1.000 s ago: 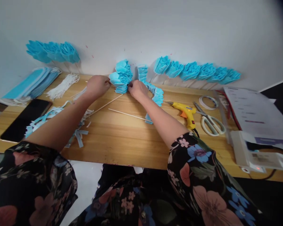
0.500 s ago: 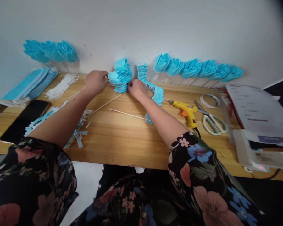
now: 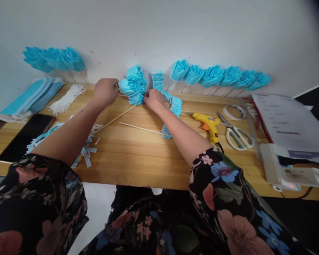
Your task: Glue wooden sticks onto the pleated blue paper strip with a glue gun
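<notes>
A ruffled light-blue flower, made of thin fabric like the masks, is held on its side above the back of the table. My left hand is closed in a pinch at its left end, on what looks like its thin stick. My right hand pinches the lower right edge of the petals, its fingertips partly hidden. Just right of it lies a pleated blue strip, partly covered by my forearm. Two bare wooden sticks, one slanting and one nearly level, rest in front.
Finished blue flowers lean against the wall at left and right. At left are masks, white ear loops, a phone and scraps. A yellow glue gun, scissors and tape lie at right.
The whole view has shifted slightly. Both hands keep hold of the blue flower, which has turned a little between them; the things on the table stay in place.
</notes>
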Motion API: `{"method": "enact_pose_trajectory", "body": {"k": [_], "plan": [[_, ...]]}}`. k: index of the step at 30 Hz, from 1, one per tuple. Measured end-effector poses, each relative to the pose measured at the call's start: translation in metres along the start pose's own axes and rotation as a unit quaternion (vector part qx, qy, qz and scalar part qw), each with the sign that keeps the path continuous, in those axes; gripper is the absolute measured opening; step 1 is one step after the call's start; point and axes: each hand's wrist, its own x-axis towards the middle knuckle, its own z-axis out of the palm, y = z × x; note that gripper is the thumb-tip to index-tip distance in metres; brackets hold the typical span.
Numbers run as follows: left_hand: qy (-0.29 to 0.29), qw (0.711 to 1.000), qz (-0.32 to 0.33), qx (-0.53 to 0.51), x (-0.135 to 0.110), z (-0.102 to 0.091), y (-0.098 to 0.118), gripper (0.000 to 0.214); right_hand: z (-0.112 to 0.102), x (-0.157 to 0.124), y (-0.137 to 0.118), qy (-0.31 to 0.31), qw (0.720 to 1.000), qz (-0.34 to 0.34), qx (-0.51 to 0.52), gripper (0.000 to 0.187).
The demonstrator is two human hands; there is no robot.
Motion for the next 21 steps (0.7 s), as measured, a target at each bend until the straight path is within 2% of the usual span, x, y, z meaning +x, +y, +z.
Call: {"method": "enact_pose_trajectory", "body": {"k": [7, 13, 18, 21], "plan": [[0.025, 0.999, 0.001, -0.019, 0.001, 0.005, -0.002, 0.027, -0.001, -0.002, -0.002, -0.008, 1.000, 0.011, -0.005, 0.035], [0.011, 1.000, 0.001, -0.029, 0.001, 0.006, 0.000, 0.023, -0.002, -0.002, 0.000, -0.004, 1.000, -0.002, 0.000, 0.037], [0.019, 0.999, -0.003, -0.035, 0.002, 0.006, -0.001, 0.023, -0.015, -0.010, 0.000, -0.021, 0.999, -0.029, -0.015, 0.040], [0.019, 0.999, 0.005, -0.038, 0.002, 0.004, 0.000, 0.020, -0.029, -0.021, 0.002, -0.001, 0.998, -0.058, -0.024, 0.041]]}}
